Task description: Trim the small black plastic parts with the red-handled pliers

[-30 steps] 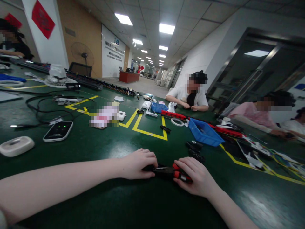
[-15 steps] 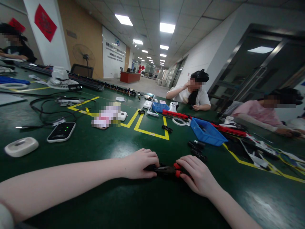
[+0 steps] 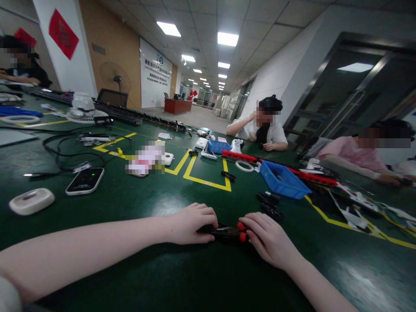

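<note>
With our left hand [image 3: 191,224] we were pinching a small black part [image 3: 204,229] between thumb and fingers, low above the green table [image 3: 175,277]. Our right hand [image 3: 271,238] was closed around the red handles of the pliers [image 3: 229,232], and their nose reached to this part. Beyond the right hand there lay some black pieces [image 3: 269,200], near a blue bin [image 3: 283,180].

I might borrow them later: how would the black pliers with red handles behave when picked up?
The black pliers with red handles in the right hand look metallic, so probably stiff and fairly heavy for their size. The two separate handles may swing if loosely held.
</note>
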A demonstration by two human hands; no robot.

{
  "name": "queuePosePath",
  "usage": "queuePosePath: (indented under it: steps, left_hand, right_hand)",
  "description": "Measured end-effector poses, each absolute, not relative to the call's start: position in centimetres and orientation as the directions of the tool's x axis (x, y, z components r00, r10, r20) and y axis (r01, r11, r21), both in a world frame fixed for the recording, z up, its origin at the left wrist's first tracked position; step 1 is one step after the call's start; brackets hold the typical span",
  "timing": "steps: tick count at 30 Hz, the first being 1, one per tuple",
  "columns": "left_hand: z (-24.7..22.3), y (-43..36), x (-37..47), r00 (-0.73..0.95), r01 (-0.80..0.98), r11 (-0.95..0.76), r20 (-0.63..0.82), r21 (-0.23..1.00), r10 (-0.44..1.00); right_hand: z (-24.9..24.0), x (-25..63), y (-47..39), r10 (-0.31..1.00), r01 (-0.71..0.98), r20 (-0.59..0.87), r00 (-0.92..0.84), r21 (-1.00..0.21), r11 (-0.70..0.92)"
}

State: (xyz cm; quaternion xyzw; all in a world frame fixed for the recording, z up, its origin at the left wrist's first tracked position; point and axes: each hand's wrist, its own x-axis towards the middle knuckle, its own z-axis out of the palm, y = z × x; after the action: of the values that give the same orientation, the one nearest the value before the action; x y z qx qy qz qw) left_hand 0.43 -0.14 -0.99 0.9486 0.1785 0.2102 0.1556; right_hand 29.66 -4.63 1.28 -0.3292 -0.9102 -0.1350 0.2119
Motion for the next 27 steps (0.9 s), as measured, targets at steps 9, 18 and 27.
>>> queuePosePath:
  steps: [9,18,27]
  left_hand:
    - [-0.95,-0.2,0.38,0.847,0.277,-0.889,0.345,0.364,0.404]
    - [-0.79,-0.29,0.32,0.848,0.278,-0.883,0.335,0.378,0.411]
    - [-0.88,-0.2,0.42,0.847,0.278,-0.888,0.343,0.366,0.406]
  right_hand:
    - [1.64,29.87,-4.68,0.51,0.636,0.476,-0.717,0.147,0.758]
    - [1.53,30.14,-4.64,0.5,0.635,0.486,-0.717,0.159,0.756]
    - [1.43,29.68,-4.69,0.464,0.617,0.504,-0.729,0.19,0.764]
